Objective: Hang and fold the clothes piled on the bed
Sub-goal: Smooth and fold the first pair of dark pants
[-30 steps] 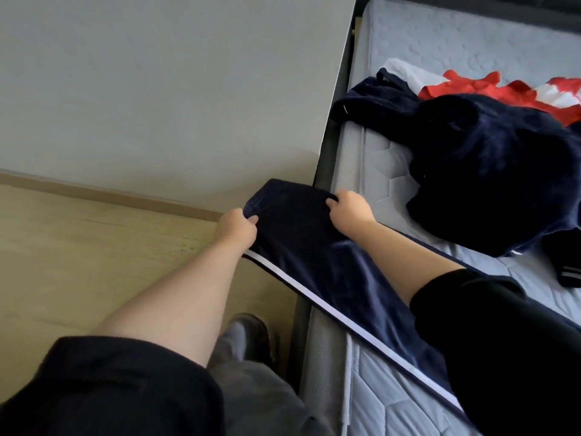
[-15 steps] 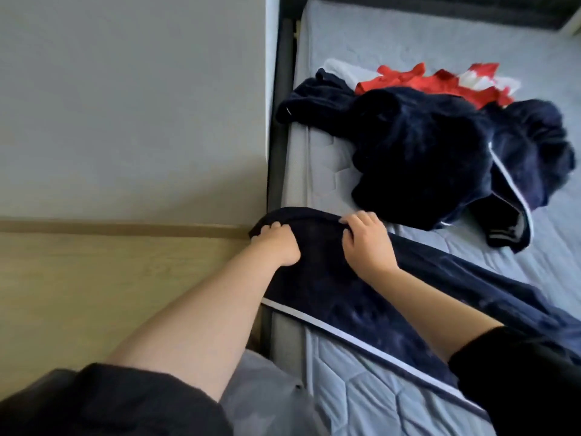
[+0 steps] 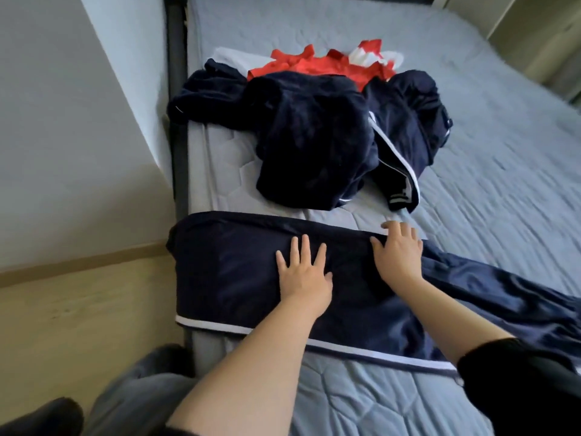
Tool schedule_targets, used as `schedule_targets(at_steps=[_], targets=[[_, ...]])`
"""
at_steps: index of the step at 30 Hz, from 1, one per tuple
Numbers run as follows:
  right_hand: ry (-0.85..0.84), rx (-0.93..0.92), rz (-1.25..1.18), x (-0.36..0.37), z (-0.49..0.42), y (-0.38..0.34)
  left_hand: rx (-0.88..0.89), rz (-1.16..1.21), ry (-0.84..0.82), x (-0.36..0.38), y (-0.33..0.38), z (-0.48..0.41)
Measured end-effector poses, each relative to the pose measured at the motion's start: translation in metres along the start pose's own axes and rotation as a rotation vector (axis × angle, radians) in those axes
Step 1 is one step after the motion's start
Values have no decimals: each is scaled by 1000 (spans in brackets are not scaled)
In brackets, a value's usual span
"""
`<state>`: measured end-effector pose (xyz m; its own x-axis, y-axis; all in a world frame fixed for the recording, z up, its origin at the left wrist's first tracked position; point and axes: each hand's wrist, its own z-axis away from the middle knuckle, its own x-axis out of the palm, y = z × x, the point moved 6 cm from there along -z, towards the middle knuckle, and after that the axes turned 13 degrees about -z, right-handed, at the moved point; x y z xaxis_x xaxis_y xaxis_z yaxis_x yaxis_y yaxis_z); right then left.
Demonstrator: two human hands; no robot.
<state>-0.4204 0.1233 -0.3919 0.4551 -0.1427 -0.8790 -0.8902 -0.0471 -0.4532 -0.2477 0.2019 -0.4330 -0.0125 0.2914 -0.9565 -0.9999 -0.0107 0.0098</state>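
Observation:
Navy trousers with a white side stripe (image 3: 229, 275) lie flat across the near edge of the bed (image 3: 503, 171). My left hand (image 3: 303, 275) presses on them with spread, straight fingers. My right hand (image 3: 399, 251) lies flat on their far edge, fingers straight, partly over the mattress. Behind them sits a pile of clothes: a dark navy fleece garment (image 3: 308, 146), a navy jacket with white trim (image 3: 405, 130), and a red and white garment (image 3: 323, 62) underneath at the back.
A dark bed frame rail (image 3: 177, 99) runs along the left side of the mattress, against a pale wall (image 3: 63, 136). Wooden floor (image 3: 78, 325) lies left of the bed. My grey trouser leg (image 3: 135, 401) shows at the bottom.
Both hands have let go of the trousers' end and moved right, now lying flat on the cloth. The trousers' end has come to rest on the mattress edge.

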Motion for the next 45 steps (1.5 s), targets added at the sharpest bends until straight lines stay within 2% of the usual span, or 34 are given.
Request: schedule_targets(at_steps=[2, 6, 8, 10, 13, 15, 17, 19, 20, 21, 24, 25, 26, 28, 30, 31, 32, 33, 37, 45], targets=[[10, 9, 52, -3, 7, 13, 42, -45, 52, 3, 1, -1], [-318, 6, 115, 17, 13, 31, 223, -170, 161, 5, 16, 0], [-388, -10, 90, 14, 3, 30, 336, -235, 198, 8, 28, 3], [-277, -22, 80, -3, -10, 27, 392, -281, 204, 12, 34, 6], [150, 17, -24, -43, -21, 28, 356, -302, 185, 17, 31, 7], [228, -44, -101, -44, -7, 19, 287, -272, 157, 19, 23, 6], [70, -267, -88, -20, 22, 5, 227, -246, 143, 21, 17, 5], [-280, -445, 93, 17, 62, 10, 191, -235, 150, 21, 13, 6], [-369, -425, 194, 25, 72, 29, 171, -231, 149, 22, 10, 7], [-358, -307, 246, 23, 73, 55, 144, -227, 144, 23, 8, 8], [-142, 391, 147, -13, 65, 120, 46, -207, 137, 24, -2, 10], [-105, 518, 93, -18, 65, 123, 25, -197, 135, 24, -4, 10], [-68, 499, 80, -17, 65, 110, 12, -188, 132, 23, -5, 10], [-31, 152, 22, -4, 66, 56, -3, -166, 131, 20, -7, 8], [-221, -215, -7, 26, 82, 3, -23, -152, 130, 19, -15, 6], [-345, -313, 37, 39, 92, -7, -40, -148, 123, 19, -22, 6], [-418, -331, 98, 47, 94, -2, -60, -146, 107, 19, -29, 6], [-438, -293, 148, 46, 91, 14, -80, -148, 90, 19, -36, 6], [-334, -35, 206, 18, 79, 87, -83, -168, 32, 16, -25, 11], [-256, 287, 274, -43, 105, 183, 248, -92, -24, 28, 104, 44]])
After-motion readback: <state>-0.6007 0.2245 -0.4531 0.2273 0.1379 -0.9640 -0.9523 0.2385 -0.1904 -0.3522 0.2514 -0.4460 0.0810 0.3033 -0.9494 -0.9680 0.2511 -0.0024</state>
